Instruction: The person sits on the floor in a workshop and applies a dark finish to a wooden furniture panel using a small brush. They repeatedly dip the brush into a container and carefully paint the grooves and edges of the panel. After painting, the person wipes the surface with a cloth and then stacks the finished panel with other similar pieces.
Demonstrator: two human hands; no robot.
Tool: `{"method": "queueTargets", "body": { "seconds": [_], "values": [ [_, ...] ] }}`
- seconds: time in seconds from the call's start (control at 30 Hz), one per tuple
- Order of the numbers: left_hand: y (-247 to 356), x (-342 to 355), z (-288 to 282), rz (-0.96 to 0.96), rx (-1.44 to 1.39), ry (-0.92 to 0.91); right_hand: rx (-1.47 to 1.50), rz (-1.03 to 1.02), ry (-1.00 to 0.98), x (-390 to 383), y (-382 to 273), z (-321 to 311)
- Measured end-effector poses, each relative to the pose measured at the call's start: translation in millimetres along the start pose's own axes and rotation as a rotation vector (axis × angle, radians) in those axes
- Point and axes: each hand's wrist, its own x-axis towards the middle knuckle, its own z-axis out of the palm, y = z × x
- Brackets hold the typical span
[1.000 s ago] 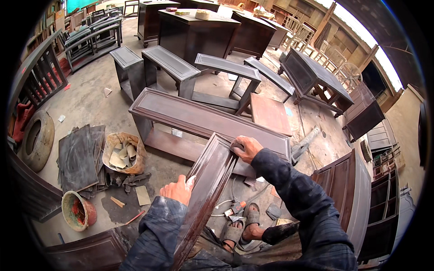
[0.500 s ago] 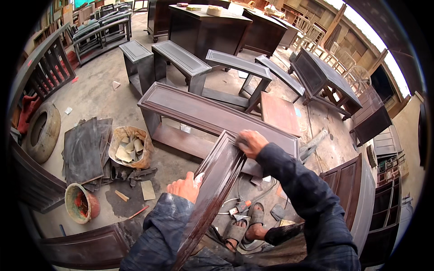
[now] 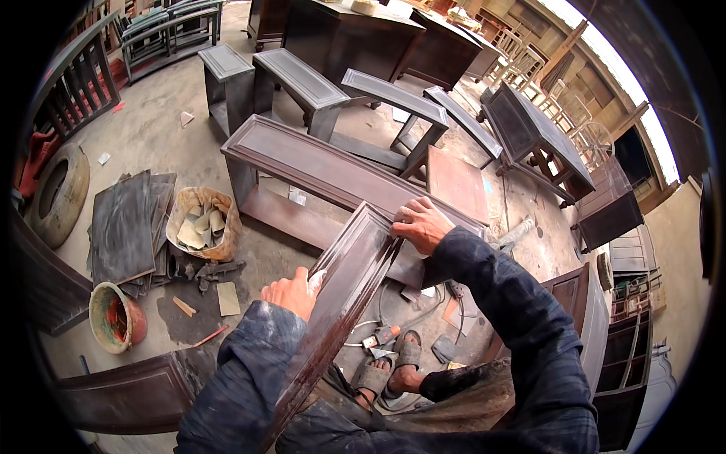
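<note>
On the person's lap a long, dark-stained moulded wood panel (image 3: pixel 344 303) slants up from the knees toward the far end, where the right hand (image 3: pixel 422 225) presses on its top corner with fingers bunched together, while the left hand (image 3: pixel 291 293) grips its left edge, fingers curled on the rim. Its face looks dull and dusty in patches, so the rubbing down seems only partly done. A sack of sandpaper scraps (image 3: pixel 202 224), stacked dark sheets (image 3: pixel 125 227) and a rusty pot (image 3: pixel 116 318) sit on the concrete floor (image 3: pixel 151 129).
</note>
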Motion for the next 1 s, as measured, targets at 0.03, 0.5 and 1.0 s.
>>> {"method": "queueTargets", "body": {
  "seconds": [0.03, 0.5, 1.0],
  "values": [
    [0.5, 0.0, -0.6, 0.003, -0.003, -0.006, -0.007, -0.026, 0.011, 2.3, 1.5, 0.8],
    [0.1, 0.7, 1.1, -0.001, -0.01, -0.006, 0.027, -0.112, 0.065, -8.5, -0.8, 10.2],
    [-8.7, -1.9, 4.3, -0.061, -0.09, 0.041, 0.455, -0.48, 0.197, 26.5, -232.6, -12.9]
  ]
}}
